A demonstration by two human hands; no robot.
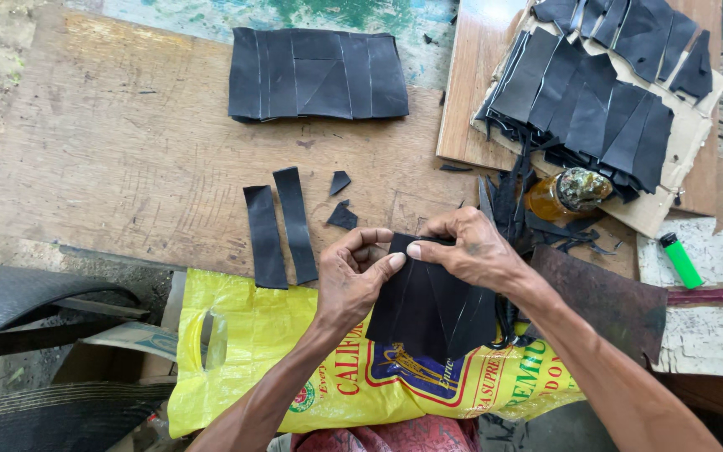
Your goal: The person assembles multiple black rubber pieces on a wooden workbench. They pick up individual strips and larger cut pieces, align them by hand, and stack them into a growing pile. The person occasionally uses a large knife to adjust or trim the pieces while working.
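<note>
My left hand [353,276] and my right hand [462,247] both pinch the top edge of a bundle of black rubber-like pieces [428,310], held over my lap. The thumbs and forefingers meet near the bundle's upper left corner. Black scissors [505,201] lie just behind my right hand, partly hidden by it. Two long black strips [282,226] lie side by side on the wooden board [127,142], left of my left hand. Two small black scraps [341,201] sit between the strips and my hands.
A flat stack of black sheets [315,75] lies at the board's far side. More cut black pieces [596,92] are piled on cardboard at the upper right, beside an amber glue bottle [562,194]. A green lighter [679,261] lies right. A yellow plastic bag [294,360] covers my lap.
</note>
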